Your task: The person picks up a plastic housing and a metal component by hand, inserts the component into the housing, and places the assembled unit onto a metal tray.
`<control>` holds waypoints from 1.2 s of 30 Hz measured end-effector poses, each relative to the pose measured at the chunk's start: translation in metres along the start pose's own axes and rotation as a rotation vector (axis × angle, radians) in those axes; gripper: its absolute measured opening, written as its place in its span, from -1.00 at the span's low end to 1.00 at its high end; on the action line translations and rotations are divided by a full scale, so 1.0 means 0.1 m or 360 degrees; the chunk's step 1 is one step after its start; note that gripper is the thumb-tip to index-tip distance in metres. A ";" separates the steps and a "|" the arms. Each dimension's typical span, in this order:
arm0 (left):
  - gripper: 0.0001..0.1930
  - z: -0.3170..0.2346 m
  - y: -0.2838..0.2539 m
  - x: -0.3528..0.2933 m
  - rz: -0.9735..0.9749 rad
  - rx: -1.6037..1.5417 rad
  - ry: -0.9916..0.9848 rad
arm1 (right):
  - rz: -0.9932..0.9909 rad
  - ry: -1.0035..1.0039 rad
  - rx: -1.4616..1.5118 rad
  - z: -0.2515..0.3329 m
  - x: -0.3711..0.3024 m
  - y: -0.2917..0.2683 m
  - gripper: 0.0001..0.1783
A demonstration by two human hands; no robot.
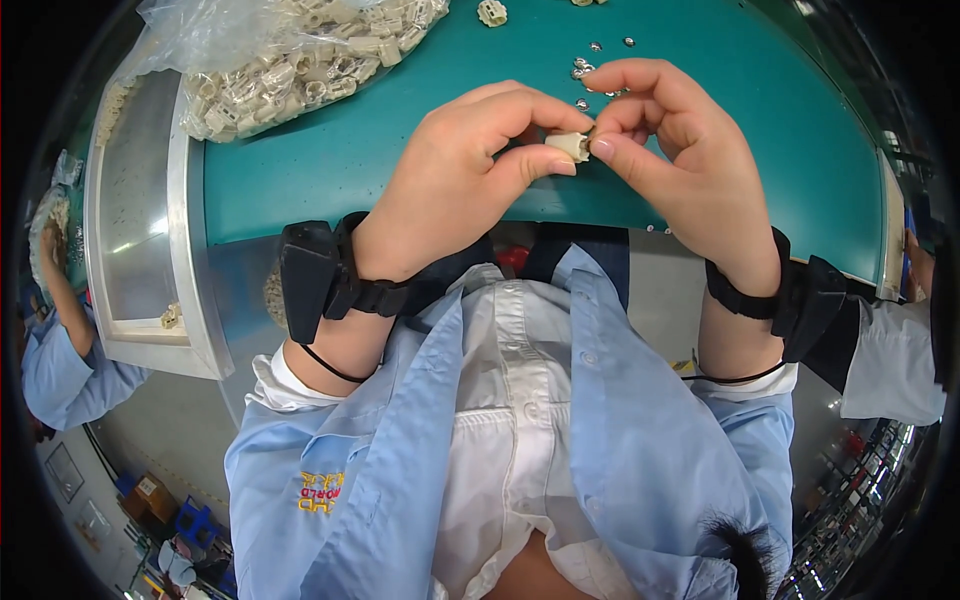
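Far left: co-worker [72, 355], blue sleeve, one arm reaching up to a clear bag of pale parts [50, 215].
Tray: pale-framed tray [178, 205], beside the table's left edge; one cream piece in its lower corner.
Bag: clear plastic bag [300, 80], full of cream connector-like pieces, lying on the green table [820, 190].
Left hand: left hand [450, 165], thumb and index clamped on the cream part; black wrist device [308, 285] behind.
Top: loose cream piece [492, 13], on the table.
Held part: cream part [567, 147], between both hands, above the table's near edge, open end facing right.
Metal bits: small metal pieces [582, 104], scattered just beyond the hands.
Right hand: right hand [700, 150], thumb and one fingertip close together at the part's open end, another finger stretched apart; we can't tell what they pinch.
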State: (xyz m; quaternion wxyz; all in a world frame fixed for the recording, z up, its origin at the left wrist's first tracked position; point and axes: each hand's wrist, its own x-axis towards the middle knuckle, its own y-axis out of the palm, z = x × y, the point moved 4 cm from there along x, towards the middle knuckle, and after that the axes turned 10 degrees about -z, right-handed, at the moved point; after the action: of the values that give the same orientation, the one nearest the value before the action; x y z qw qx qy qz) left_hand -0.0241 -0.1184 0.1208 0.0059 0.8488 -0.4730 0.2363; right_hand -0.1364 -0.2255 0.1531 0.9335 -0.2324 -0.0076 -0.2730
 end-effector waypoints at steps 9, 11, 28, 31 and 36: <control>-0.87 0.05 0.01 -0.03 0.0098 -0.0163 -0.0052 | 0.0194 0.0037 0.0045 -0.01 0.01 -0.01 -0.62; -0.87 0.03 0.01 -0.02 0.0111 -0.0120 -0.0024 | 0.0225 -0.0055 -0.0107 0.01 0.01 -0.03 -0.63; -0.81 0.10 0.00 -0.05 0.0484 -0.0433 -0.0294 | 0.0164 -0.0819 -0.0660 0.20 0.02 -0.04 -0.71; -0.79 0.07 0.01 -0.04 0.0447 -0.0593 -0.0383 | 0.0087 -0.0765 -0.0514 0.17 -0.02 -0.05 -0.75; -0.76 0.05 0.02 -0.03 0.0313 -0.0836 -0.0334 | -0.0273 -0.0633 -0.0098 0.09 -0.08 -0.16 -0.83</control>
State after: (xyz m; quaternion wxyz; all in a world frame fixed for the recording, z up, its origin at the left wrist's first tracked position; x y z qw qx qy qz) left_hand -0.0254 -0.1181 0.1149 0.1536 0.7881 -0.5958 0.0164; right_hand -0.1498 -0.2294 0.1669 0.8794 -0.3086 -0.2030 -0.3003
